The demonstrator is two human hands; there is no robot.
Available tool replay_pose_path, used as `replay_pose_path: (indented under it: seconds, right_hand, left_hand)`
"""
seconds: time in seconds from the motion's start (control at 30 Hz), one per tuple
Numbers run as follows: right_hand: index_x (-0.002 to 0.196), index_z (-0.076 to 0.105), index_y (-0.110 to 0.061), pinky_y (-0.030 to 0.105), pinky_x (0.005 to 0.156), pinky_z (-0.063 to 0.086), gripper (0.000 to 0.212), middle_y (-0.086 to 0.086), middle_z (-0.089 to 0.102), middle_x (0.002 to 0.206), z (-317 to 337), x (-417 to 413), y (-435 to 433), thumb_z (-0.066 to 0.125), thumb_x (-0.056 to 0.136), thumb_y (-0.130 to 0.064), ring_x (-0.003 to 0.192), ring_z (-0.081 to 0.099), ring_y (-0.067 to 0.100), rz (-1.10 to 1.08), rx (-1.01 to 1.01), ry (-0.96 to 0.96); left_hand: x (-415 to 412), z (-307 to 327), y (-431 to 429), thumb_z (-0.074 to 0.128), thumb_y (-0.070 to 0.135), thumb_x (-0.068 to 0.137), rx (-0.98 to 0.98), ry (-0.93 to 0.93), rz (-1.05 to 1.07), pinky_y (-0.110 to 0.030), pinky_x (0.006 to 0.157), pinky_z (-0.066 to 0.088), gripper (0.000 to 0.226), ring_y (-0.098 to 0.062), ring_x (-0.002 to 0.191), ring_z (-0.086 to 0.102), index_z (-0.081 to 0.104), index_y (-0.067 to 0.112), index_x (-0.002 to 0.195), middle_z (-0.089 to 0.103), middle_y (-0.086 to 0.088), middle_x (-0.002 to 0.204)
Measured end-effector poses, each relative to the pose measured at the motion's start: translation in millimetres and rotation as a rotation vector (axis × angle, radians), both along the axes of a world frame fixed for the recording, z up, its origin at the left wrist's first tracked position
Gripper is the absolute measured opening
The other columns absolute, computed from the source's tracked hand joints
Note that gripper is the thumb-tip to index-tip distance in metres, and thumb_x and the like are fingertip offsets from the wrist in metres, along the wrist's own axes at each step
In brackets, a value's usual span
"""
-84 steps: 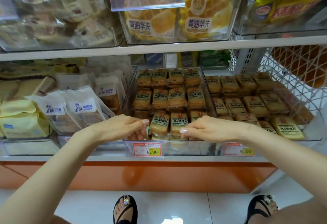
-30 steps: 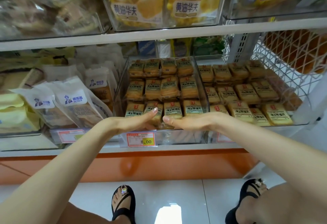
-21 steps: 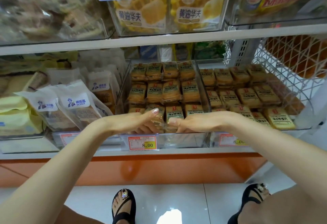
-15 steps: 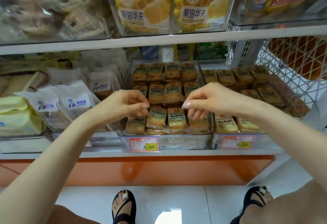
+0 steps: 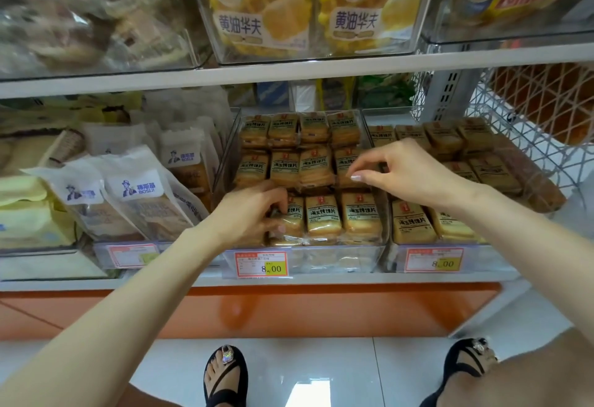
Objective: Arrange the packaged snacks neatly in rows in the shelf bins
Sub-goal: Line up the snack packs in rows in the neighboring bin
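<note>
Lower shelf, seen from above. We are watching the left hand reaching into the clear plastic middle bin. Its fingers and thumb are curling onto a front-row packet, a tan rectangular snack in clear wrap with a dark-printed label. The hand is gripping it near the left end of the front row. The tan wrapped snack packets in this bin are standing in three rows from front to back, touching side by side.

The right hand is hanging over the wall between the middle bin and the clear plastic right bin, level with the second row. Its fingers are bending down, narrow, and the thumb tip is lying at the near edge of the second-row end packet. We cannot tell whether it is pinching that packet or only touching it. The right bin is holding the same snacks in rows.

We are also noting:
- a red-and-yellow price label on the middle bin's front
- white bread bags printed with a hatted figure, in the bin to the left
- yellow waffle packs on the shelf above
- a white wire basket at right
- black sandals on the pale tiled floor
</note>
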State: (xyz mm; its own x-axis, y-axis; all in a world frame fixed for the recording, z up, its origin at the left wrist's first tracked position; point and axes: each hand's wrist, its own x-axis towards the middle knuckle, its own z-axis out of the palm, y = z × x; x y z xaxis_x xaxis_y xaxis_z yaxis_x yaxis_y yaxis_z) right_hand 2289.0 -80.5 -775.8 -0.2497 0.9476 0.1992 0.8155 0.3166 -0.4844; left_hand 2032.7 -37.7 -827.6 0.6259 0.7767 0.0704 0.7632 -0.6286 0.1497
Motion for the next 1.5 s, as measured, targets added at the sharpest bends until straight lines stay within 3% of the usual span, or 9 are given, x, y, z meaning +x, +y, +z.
replay_pose_path:
  seconds: [0.17,0.33,0.43,0.53,0.7,0.9,1.1,1.37,1.5]
  right_hand:
    - [0.111,0.064,-0.033,0.031,0.086,0.047,0.037,-0.004,0.064,0.11,-5.0,0.8,1.4,0.067,0.078,-0.049,0.102,0.055,0.013,0.055,-0.069,-0.394]
    - [0.132,0.047,-0.026,0.04,0.113,0.016,0.074,-0.003,0.047,0.134,-15.3,-7.1,-6.9,0.063,0.071,-0.064,0.135,0.029,0.02,0.106,-0.129,-0.846]
    - [0.131,0.046,-0.023,0.045,0.116,0.008,0.072,0.001,0.045,0.135,-21.0,-8.6,-6.1,0.066,0.072,-0.059,0.137,0.028,0.025,0.092,-0.101,-0.852]
    - [0.133,0.043,-0.024,0.048,0.117,0.009,0.07,0.002,0.044,0.137,-25.0,-8.6,-5.6,0.066,0.075,-0.054,0.138,0.026,0.026,0.08,-0.101,-0.829]
    - [0.133,0.043,-0.026,0.048,0.117,0.011,0.068,0.0,0.048,0.135,-27.3,-5.4,-2.7,0.069,0.074,-0.049,0.138,0.024,0.024,0.092,-0.115,-0.786]
    - [0.132,0.043,-0.027,0.045,0.115,0.016,0.067,-0.001,0.048,0.135,-30.3,-6.3,-2.0,0.07,0.074,-0.047,0.136,0.027,0.023,0.074,-0.098,-0.741]
    - [0.132,0.043,-0.027,0.043,0.112,0.021,0.069,-0.002,0.047,0.136,-28.3,-6.8,-0.8,0.071,0.073,-0.047,0.136,0.026,0.023,0.065,-0.119,-0.708]
    - [0.135,0.041,-0.025,0.04,0.11,0.027,0.07,-0.002,0.045,0.138,-28.4,-7.6,-2.9,0.07,0.075,-0.047,0.138,0.023,0.023,0.056,-0.118,-0.717]
    - [0.135,0.041,-0.025,0.036,0.107,0.029,0.069,-0.002,0.045,0.138,-27.5,-7.4,-3.2,0.069,0.076,-0.045,0.138,0.024,0.022,0.057,-0.121,-0.702]
  left_hand:
    - [-3.8,6.6,8.4,0.071,0.035,0.076,-0.156,-0.016,-0.016,-0.031,0.078,0.046,0.025,-0.015,0.096,0.054,0.061,0.022,0.095,0.054,0.007,0.104]
    - [-15.1,4.6,7.6,0.07,0.053,0.067,-0.204,-0.012,-0.082,-0.03,0.085,0.043,0.039,-0.012,0.101,0.048,0.059,0.027,0.094,0.05,0.009,0.108]
    - [-14.4,1.5,7.5,0.053,0.071,0.058,-0.232,-0.072,-0.061,-0.025,0.088,0.038,0.047,-0.008,0.107,0.043,0.054,0.035,0.088,0.05,0.01,0.115]
    - [-8.9,-0.7,9.1,0.067,0.059,0.066,-0.247,-0.052,-0.041,-0.025,0.075,0.037,0.039,-0.013,0.097,0.048,0.048,0.032,0.085,0.053,0.008,0.105]
    - [-5.7,-5.3,9.6,0.051,0.073,0.054,-0.154,-0.027,0.019,-0.033,0.087,0.037,0.051,-0.015,0.1,0.045,0.043,0.032,0.084,0.051,0.006,0.106]
    - [-11.2,10.0,5.4,0.071,0.053,0.069,-0.124,0.005,-0.022,-0.036,0.094,0.04,0.043,-0.019,0.113,0.044,0.055,0.025,0.097,0.052,0.001,0.119]
    - [-31.5,27.5,0.9,0.066,0.048,0.076,0.061,0.495,-0.037,-0.036,0.102,0.022,0.051,-0.014,0.125,0.035,0.047,0.03,0.12,0.046,0.009,0.133]
    - [-34.0,22.0,3.6,0.064,0.05,0.075,0.177,0.448,-0.009,-0.034,0.099,0.015,0.056,-0.018,0.123,0.036,0.048,0.031,0.125,0.044,0.006,0.136]
    - [-35.8,16.8,5.6,0.071,0.048,0.069,0.14,0.431,-0.006,-0.045,0.103,0.017,0.064,-0.021,0.122,0.04,0.047,0.026,0.124,0.045,0.003,0.134]
